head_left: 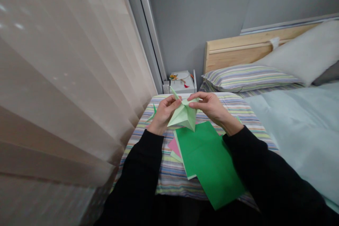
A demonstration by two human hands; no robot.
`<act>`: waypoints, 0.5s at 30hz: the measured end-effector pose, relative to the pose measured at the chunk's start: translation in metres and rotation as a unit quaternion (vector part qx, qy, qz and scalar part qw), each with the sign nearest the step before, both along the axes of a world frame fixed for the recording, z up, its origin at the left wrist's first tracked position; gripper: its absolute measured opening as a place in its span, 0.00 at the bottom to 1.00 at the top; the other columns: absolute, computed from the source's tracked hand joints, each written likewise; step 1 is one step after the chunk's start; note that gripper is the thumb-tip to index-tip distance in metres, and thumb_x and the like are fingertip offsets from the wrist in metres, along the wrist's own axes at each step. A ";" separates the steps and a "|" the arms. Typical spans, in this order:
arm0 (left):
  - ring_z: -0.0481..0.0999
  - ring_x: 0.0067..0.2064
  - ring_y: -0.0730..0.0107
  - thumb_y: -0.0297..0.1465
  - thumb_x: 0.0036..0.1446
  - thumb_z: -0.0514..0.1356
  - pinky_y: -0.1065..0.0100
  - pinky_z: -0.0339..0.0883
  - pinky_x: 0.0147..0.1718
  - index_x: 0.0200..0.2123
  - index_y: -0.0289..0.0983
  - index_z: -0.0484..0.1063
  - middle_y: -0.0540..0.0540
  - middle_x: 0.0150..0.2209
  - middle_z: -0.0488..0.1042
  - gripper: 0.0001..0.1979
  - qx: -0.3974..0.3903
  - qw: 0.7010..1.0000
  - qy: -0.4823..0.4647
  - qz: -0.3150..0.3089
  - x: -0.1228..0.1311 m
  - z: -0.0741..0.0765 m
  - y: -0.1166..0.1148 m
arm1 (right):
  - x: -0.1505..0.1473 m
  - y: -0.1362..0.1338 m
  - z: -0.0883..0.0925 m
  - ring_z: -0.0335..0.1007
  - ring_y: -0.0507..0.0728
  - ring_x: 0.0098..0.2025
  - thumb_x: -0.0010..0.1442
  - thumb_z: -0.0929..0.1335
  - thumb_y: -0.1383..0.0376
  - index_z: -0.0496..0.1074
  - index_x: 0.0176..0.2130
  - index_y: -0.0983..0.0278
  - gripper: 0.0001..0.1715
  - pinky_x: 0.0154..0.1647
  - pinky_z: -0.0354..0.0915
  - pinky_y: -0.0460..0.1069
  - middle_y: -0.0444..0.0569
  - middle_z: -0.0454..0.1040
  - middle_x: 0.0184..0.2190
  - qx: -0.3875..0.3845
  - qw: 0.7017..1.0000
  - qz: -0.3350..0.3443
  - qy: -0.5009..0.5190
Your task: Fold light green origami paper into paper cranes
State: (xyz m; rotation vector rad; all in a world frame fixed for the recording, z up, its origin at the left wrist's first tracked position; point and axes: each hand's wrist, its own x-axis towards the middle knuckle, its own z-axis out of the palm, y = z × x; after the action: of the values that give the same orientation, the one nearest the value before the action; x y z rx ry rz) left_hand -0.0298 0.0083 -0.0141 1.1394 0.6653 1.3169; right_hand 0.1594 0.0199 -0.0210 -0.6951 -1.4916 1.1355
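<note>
"Grip report?"

"Both hands are closed on it. The left hand (164, 113) pinches the pale green origami model (184, 116) near a pointed flap, and the right hand (209, 107) holds the opposite upper edge between thumb and forefinger."

"Where's the model sitting?"

"Held up between the two hands with its point aimed down, over a stack of paper. From my feed, I can't tell whether that tip touches the green sheets (209, 159) beneath it."

"What else is close by?"

"A pink sheet (173, 147) shows from under the green at the left. A small pale green folded piece (152, 113) sits just beyond the left hand, partly hidden by it. All of this lies on a striped bedspread (180, 180), and black sleeves (139, 180) cover both forearms."

"And farther out?"

"A striped pillow (246, 77) and a white pillow (299, 53) lean toward a pine headboard (238, 51). A pale blue blanket (291, 130) covers the bed's right side. I can see a white box (182, 82) past the bedspread's far end, and a sheer curtain (66, 77) hangs along the left."
</note>
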 end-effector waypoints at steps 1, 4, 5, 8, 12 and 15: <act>0.73 0.26 0.74 0.40 0.40 0.79 0.71 0.66 0.28 0.31 0.35 0.77 0.51 0.27 0.76 0.20 0.002 1.000 0.001 0.004 0.000 -0.001 0.001 | 0.000 0.000 0.000 0.75 0.60 0.49 0.47 0.81 0.58 0.83 0.36 0.60 0.16 0.51 0.68 0.58 0.51 0.79 0.46 0.030 0.999 -0.014 -0.020; 0.71 0.25 0.76 0.39 0.44 0.77 0.72 0.64 0.26 0.31 0.35 0.77 0.51 0.26 0.74 0.18 0.010 1.000 0.011 0.016 0.001 -0.005 0.002 | -0.001 -0.003 0.001 0.70 0.63 0.60 0.51 0.80 0.61 0.83 0.35 0.58 0.10 0.62 0.62 0.63 0.52 0.75 0.56 0.139 0.985 -0.063 -0.077; 0.71 0.25 0.76 0.39 0.45 0.77 0.72 0.63 0.26 0.31 0.35 0.77 0.51 0.26 0.74 0.17 0.010 1.000 0.017 0.018 0.001 -0.006 0.003 | -0.002 -0.004 0.002 0.70 0.63 0.60 0.53 0.79 0.61 0.83 0.34 0.58 0.07 0.64 0.60 0.64 0.52 0.76 0.55 0.169 0.979 -0.073 -0.089; 0.70 0.24 0.76 0.38 0.45 0.77 0.71 0.63 0.26 0.30 0.35 0.76 0.51 0.26 0.74 0.16 0.005 1.000 0.022 0.019 0.001 -0.008 0.003 | -0.005 -0.007 0.002 0.75 0.61 0.55 0.58 0.77 0.63 0.82 0.34 0.58 0.01 0.63 0.62 0.63 0.51 0.79 0.49 0.238 0.960 -0.091 -0.115; 0.71 0.24 0.77 0.37 0.46 0.77 0.72 0.64 0.26 0.30 0.34 0.76 0.51 0.25 0.74 0.16 -0.011 1.000 0.007 0.016 0.001 -0.009 0.005 | -0.008 -0.010 0.002 0.76 0.60 0.50 0.60 0.75 0.66 0.80 0.35 0.58 0.01 0.56 0.68 0.60 0.50 0.81 0.44 0.308 0.935 -0.114 -0.135; 0.72 0.25 0.77 0.36 0.47 0.76 0.72 0.64 0.26 0.30 0.33 0.76 0.51 0.26 0.74 0.16 -0.024 1.000 -0.007 0.008 0.000 -0.012 0.008 | -0.010 -0.011 0.002 0.76 0.60 0.47 0.61 0.73 0.67 0.79 0.34 0.60 0.02 0.53 0.69 0.59 0.51 0.80 0.41 0.342 0.920 -0.123 -0.145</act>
State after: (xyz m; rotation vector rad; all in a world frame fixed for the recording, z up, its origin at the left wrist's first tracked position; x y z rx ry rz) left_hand -0.0297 0.0163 -0.0262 1.0885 0.6938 1.3149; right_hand 0.1497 0.0093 -0.0194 -0.5419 -1.8420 0.2733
